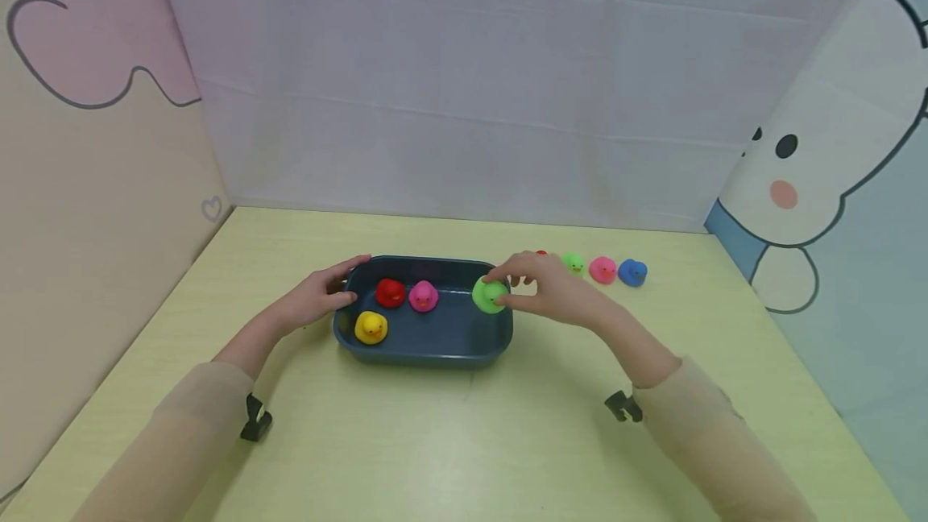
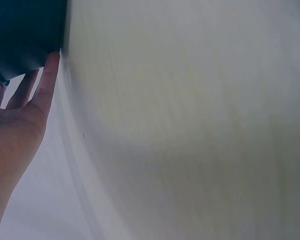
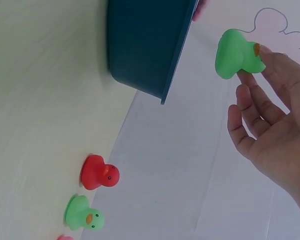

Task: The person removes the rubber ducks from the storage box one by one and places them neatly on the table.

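Beige sleeves; beyond, a light-green duck, its beak orange.

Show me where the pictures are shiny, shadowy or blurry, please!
Head view: the table has pale glare towards the front and soft shadows beside the left sleeve and right sleeve; left wrist view: dim and hazy, with the tray dark; right wrist view: clearer, the held green duck easily made out.
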Motion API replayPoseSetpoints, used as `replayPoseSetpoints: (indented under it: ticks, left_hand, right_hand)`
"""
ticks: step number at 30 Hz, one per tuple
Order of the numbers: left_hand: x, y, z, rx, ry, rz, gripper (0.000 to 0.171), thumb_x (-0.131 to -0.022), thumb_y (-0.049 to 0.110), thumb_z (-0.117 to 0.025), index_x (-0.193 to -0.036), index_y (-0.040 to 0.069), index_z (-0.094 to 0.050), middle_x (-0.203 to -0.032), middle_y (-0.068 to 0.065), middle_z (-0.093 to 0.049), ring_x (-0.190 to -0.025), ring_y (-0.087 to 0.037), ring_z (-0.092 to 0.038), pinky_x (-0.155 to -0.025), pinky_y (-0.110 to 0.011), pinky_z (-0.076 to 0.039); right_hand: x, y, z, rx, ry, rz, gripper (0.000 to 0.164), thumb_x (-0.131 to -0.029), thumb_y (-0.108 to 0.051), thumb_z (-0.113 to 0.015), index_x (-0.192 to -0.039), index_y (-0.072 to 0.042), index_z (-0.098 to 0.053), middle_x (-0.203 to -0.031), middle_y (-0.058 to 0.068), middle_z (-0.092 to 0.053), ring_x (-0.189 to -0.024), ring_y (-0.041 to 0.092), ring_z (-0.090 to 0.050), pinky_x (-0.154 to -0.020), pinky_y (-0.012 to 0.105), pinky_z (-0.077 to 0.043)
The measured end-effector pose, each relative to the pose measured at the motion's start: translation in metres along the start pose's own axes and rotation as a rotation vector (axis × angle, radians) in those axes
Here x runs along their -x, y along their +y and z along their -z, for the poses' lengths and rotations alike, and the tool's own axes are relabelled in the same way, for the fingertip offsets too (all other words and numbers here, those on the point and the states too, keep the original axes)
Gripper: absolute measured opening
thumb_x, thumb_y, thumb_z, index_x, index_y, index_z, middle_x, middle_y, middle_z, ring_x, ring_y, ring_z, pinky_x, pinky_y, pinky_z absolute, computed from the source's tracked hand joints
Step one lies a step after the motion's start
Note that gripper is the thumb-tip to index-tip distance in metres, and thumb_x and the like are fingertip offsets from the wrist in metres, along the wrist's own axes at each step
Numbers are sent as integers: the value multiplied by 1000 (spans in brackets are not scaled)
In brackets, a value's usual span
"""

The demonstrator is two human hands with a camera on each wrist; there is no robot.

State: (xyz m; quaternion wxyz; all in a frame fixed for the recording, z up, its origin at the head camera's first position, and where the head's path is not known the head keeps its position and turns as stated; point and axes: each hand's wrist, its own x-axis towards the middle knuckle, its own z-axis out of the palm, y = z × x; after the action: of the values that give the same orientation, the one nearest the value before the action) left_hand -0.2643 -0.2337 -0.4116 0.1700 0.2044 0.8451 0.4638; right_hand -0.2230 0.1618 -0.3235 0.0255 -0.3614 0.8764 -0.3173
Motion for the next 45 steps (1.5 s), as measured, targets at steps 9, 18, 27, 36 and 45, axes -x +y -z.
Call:
replayPoseSetpoints:
  ticks: [9, 18, 27, 36, 45]
  left_hand:
    - [0, 1, -1, 22, -2, 5, 61, -96, 12, -53, -149, 26, -27, -152, -20, -28, -137, -44, -27, -106, -57, -30]
    - [-1, -1, 0, 23, -3, 5, 60, -96, 13, -53, -149, 26, -27, -151, -21, -28, -137, -44, -27, -106, -58, -30]
    - [0, 0, 0, 23, 0, 3, 60, -96, 13, -53, -148, 26, -27, -151, -22, -27, -137, -44, -27, -107, -58, -30]
    - [0, -1, -1, -4, 11, -2, 60, -96, 13, -53, -149, 25, -27, -151, -21, -29, -136, -44, -29, -105, -58, -32]
    - [0, -3, -2, -19, 19, -10, 60, -96, 14, -53, -149, 25, -28, -151, -19, -29, -135, -44, -31, -105, -57, -33]
  right_hand:
    - [17, 13, 17, 62, 88, -39, 35, -80, -17, -75, -115, -17, -67, -104, -6, -66, -87, 11, -57, -77, 29, -51]
    - [34, 34, 19, 72, 164, -89, 34, -80, -17, -75, -113, -16, -68, -95, -6, -66, -86, 15, -58, -74, 34, -51]
    - [40, 58, 6, 63, 188, -153, 31, -81, -15, -74, -111, -13, -69, -96, -2, -68, -85, 19, -58, -74, 41, -51]
    - [41, 78, 1, 73, 166, -249, 31, -82, -18, -73, -113, -13, -68, -100, 1, -68, -87, 20, -57, -76, 37, -49]
    - [37, 95, -2, 83, 120, -307, 29, -83, -20, -73, -110, -13, -69, -101, 0, -68, -89, 20, -57, -76, 36, -47]
